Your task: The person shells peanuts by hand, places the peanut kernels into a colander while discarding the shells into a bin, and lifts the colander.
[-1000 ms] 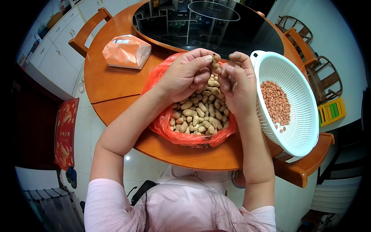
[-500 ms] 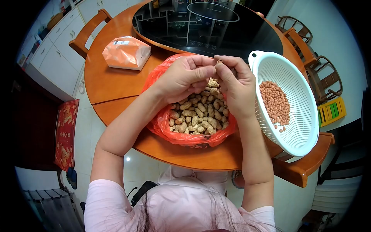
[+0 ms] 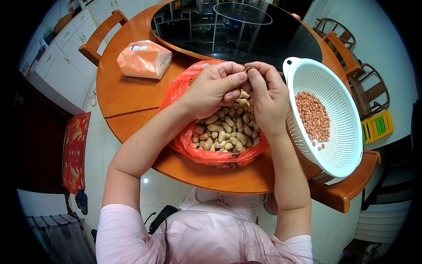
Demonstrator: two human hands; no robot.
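My left hand [image 3: 215, 86] and my right hand [image 3: 267, 90] meet above a red plastic bag [image 3: 184, 143] of unshelled peanuts [image 3: 226, 127]. Between their pinched fingertips is a small brown peanut [image 3: 249, 69], mostly covered by the fingers. Both hands grip it. To the right of my right hand, a white colander [image 3: 347, 132] holds a heap of shelled reddish peanut kernels [image 3: 313, 115]. My forearms come in over the near edge of the table, one on each side of the bag.
An orange-and-white tissue pack [image 3: 145, 59] lies on the round wooden table [image 3: 123, 99], left of the bag. A black glass turntable [image 3: 241, 33] covers the far part. Wooden chairs [image 3: 345, 187] stand around, one under the colander's near side.
The hands have closed together at the fingertips around the peanut, which showed more fully a second ago. My right hand has turned inward and moved slightly left.
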